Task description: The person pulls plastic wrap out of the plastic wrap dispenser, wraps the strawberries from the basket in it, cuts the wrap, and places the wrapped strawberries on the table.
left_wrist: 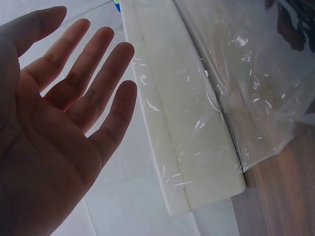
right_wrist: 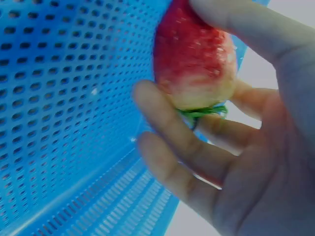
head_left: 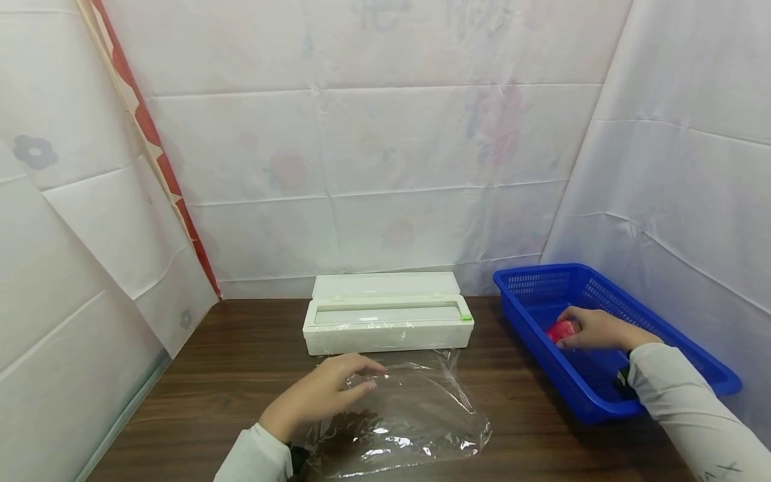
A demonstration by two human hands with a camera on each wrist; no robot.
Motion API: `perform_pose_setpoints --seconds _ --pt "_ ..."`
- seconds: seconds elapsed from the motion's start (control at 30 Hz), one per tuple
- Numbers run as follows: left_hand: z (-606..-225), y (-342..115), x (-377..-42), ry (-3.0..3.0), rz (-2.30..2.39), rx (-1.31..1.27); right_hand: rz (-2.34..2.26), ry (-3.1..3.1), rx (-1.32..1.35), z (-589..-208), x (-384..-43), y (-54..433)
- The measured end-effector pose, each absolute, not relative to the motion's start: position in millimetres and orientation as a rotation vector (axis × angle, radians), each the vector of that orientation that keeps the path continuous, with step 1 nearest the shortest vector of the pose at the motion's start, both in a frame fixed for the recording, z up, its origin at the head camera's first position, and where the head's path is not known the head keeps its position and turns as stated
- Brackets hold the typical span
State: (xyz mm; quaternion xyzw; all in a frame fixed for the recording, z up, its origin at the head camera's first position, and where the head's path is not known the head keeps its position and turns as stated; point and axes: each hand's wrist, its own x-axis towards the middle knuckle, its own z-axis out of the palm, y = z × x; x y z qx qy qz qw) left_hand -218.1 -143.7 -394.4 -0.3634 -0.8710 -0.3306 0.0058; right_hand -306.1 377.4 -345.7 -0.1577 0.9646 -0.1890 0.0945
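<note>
1. The strawberry [right_wrist: 194, 64] is inside the blue perforated basket [head_left: 560, 378], pinched in the right hand's [head_left: 593, 328] grip.
2. A light hold, clear of the basket wall, should suit it.
3. The left hand [head_left: 328, 391], holding nothing, hovers by clear film [head_left: 415, 415]; best not crease it.
4. White dispenser box [head_left: 385, 338]: no legible brand.
5. Faint wall-sheet lettering [head_left: 382, 15]: unreadable.

head view: bright | glare on plastic film [head_left: 415, 418] | right-wrist view: hazy
</note>
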Motion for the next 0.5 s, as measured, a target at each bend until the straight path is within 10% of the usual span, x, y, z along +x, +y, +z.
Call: perform_pose_setpoints --seconds 0.5 --pt "-390.9 -157.2 -222.7 -2.682 -1.114 -1.062 -0.554 3.222 -0.733 -320.8 -311.9 349.2"
